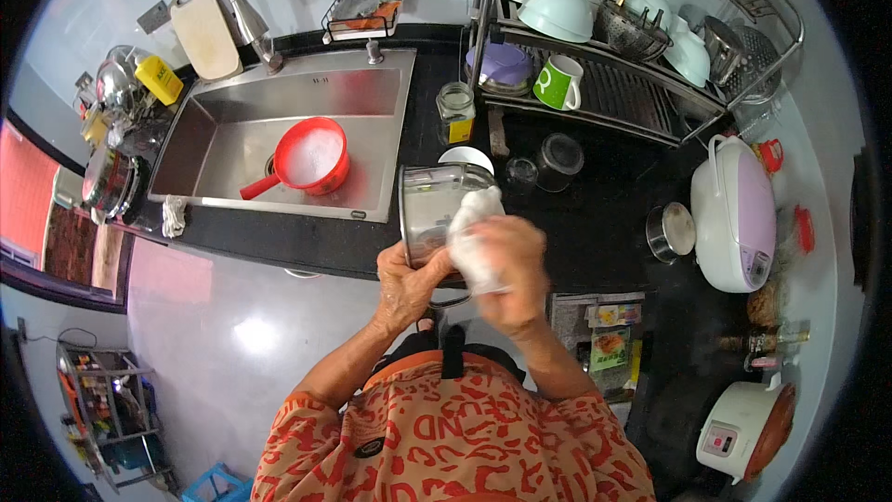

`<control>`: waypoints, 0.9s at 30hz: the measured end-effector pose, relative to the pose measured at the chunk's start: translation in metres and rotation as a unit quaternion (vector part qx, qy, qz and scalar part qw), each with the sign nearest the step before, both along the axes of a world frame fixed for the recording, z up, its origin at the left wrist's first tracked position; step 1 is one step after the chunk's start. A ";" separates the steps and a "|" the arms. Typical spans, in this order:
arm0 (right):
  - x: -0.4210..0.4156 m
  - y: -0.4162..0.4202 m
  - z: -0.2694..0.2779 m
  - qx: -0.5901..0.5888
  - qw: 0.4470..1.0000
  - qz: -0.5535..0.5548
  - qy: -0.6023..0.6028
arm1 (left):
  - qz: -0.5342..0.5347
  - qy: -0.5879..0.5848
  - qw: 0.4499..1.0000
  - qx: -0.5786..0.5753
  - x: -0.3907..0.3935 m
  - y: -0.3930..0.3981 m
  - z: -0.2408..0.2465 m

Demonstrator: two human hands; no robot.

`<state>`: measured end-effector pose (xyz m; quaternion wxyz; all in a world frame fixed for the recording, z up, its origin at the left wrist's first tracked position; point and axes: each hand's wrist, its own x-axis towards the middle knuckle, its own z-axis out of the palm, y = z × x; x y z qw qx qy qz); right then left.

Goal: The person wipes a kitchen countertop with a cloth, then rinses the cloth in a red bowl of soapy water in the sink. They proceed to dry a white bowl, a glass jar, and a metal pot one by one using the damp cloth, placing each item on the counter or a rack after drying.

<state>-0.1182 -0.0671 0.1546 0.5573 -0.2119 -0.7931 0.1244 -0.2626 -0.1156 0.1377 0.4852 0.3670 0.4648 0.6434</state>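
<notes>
Tilted on its side at the counter's front edge is a stainless steel pot (426, 213), its rim facing left. My left hand (408, 286) grips the pot low near its rim. In my right hand (514, 272), blurred by motion, is a bunched white cloth (475, 240) pressed against the pot's outer side and base. A loop handle of the pot shows below, between my hands. Just behind the pot, a white bowl (468, 155) is partly hidden.
A red plastic ladle (313, 157) with foamy liquid sits in the steel sink (359, 199). Behind stand a glass jar (456, 115) and a dish rack (606, 115) with bowls and a green mug (557, 82). Rightward are a small steel pot (670, 232) and a rice cooker (732, 213).
</notes>
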 end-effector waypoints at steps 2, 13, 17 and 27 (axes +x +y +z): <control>-0.001 -0.008 -0.004 0.042 0.993 -0.022 -0.108 | -0.008 0.019 1.000 0.007 0.007 -0.006 -0.007; -0.009 0.034 0.033 -0.141 0.976 0.155 -0.060 | -0.029 0.183 0.981 0.055 -0.005 -0.042 0.003; -0.027 0.043 0.045 -0.276 0.936 0.192 -0.105 | -0.016 0.147 0.985 0.088 -0.015 -0.047 -0.001; -0.097 -0.012 0.036 0.055 0.971 0.112 -0.205 | -0.042 0.203 0.969 0.133 -0.100 -0.033 -0.008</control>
